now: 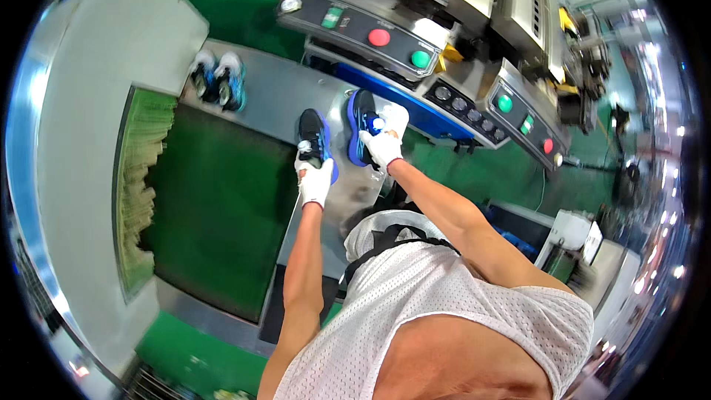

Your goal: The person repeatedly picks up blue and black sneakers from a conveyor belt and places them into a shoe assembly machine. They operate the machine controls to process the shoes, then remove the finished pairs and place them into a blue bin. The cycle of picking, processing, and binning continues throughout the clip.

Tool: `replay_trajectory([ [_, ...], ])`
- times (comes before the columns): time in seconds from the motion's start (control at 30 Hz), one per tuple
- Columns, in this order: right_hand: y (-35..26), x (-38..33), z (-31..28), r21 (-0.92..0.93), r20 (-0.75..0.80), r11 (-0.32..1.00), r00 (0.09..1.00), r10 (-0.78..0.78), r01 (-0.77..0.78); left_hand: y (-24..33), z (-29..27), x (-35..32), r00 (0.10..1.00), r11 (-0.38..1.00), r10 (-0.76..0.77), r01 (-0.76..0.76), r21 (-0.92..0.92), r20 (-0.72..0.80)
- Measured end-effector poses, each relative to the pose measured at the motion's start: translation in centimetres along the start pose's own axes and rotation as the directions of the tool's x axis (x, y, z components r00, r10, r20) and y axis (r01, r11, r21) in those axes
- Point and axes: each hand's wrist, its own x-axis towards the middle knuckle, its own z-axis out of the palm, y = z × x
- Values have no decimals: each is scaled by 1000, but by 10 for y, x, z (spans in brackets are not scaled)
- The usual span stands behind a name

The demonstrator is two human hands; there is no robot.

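My left hand [315, 180], in a white glove, is closed around the heel end of a black sneaker [312, 130] with a blue-purple sole. Beside it, a second black and blue sneaker [362, 107] is gripped near its heel by my right hand [383, 148], gloved in white too. Both toes point away from me, and the two shoes stand side by side, apart, over a grey metal ledge [342, 191]. Whether their soles touch the metal, I cannot tell. A white, smooth object [398, 115] lies just right of the right-hand sneaker; its kind is unclear.
Farther left on the ledge stands another pair of sneakers [217, 80]. A green conveyor belt [222, 207] runs on my left beneath a white housing [89, 141] with a fringed curtain [142, 185]. Ahead to the right stands a machine with a button panel [363, 32] and a blue front edge [433, 120].
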Motion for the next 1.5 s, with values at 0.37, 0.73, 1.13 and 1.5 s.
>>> replay_trajectory([
  [0.37, 212, -69, -137, 739, -350, 644, 930, 116, 198, 171, 92, -118, 705, 792, 376, -581, 187, 602],
  [0.73, 382, -303, -306, 887, -311, 117, 389, 867, 447, 271, 276, -370, -22, 391, 226, -914, -111, 974],
  [1.13, 642, -390, -403, 859, -494, 378, -366, 789, -345, 265, 549, -693, -621, 50, 390, -723, -689, 680],
  [1.5, 589, -289, -458, 367, -890, 919, -232, 393, 146, 228, 493, -537, -629, 77, 461, -674, -734, 626],
])
